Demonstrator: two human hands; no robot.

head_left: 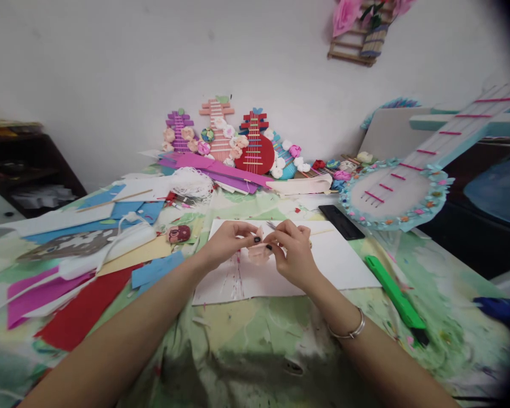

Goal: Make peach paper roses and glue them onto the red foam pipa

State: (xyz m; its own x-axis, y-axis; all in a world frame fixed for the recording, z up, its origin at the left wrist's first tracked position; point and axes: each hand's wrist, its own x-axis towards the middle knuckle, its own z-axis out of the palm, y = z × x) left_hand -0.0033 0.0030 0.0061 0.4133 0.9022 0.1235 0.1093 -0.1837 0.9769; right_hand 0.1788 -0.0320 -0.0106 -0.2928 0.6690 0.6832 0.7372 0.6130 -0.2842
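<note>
Both hands meet over a white sheet of paper (344, 263) on the table. My left hand (227, 243) and my right hand (293, 252) pinch a small pale pink foam flower (258, 251) between their fingertips, just above the sheet. A silver bracelet (348, 330) circles my right wrist. A thin metal tool tip pokes out above my right fingers; what it is cannot be made out.
A green utility knife (395, 292) lies right of the sheet, a black flat object (340, 221) behind it. Coloured foam sheets (80, 309) cover the left side. Small foam guitars with flowers (255, 144) line the wall; a large pale-blue foam instrument (395, 192) leans at right.
</note>
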